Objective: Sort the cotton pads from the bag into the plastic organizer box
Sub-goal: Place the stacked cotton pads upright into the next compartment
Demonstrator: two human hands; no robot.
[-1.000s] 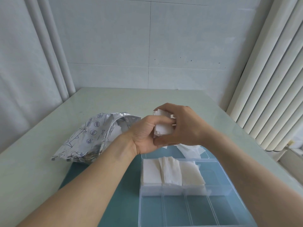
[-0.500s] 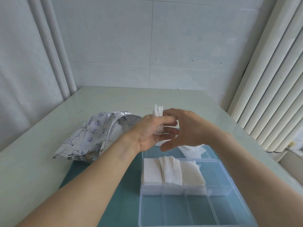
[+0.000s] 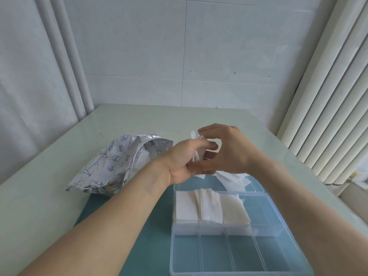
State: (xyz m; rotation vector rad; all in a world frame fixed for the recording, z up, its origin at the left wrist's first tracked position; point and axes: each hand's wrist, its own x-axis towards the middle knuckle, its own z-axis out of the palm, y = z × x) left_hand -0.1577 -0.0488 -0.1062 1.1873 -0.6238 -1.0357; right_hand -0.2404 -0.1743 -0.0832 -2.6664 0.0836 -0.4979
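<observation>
My left hand (image 3: 184,158) grips a small stack of white cotton pads (image 3: 197,145) on edge, above the far end of the clear plastic organizer box (image 3: 278,232). My right hand (image 3: 231,150) curls round the same stack from the right, fingertips on its top edge. Three compartments in the box's middle row hold flat cotton pads (image 3: 209,208). Loose pads (image 3: 233,180) lie in the far section beneath my right hand. The open silver foil bag (image 3: 119,162) lies on its side to the left.
The box sits on a teal mat (image 3: 143,232) on a pale green table (image 3: 49,196). The near row of narrow compartments holds nothing. A tiled wall stands behind, with vertical blinds (image 3: 328,116) on the right and a curtain on the left.
My right hand let go of the stack half a second ago and has closed on it again. The stack has turned more on edge in my left hand.
</observation>
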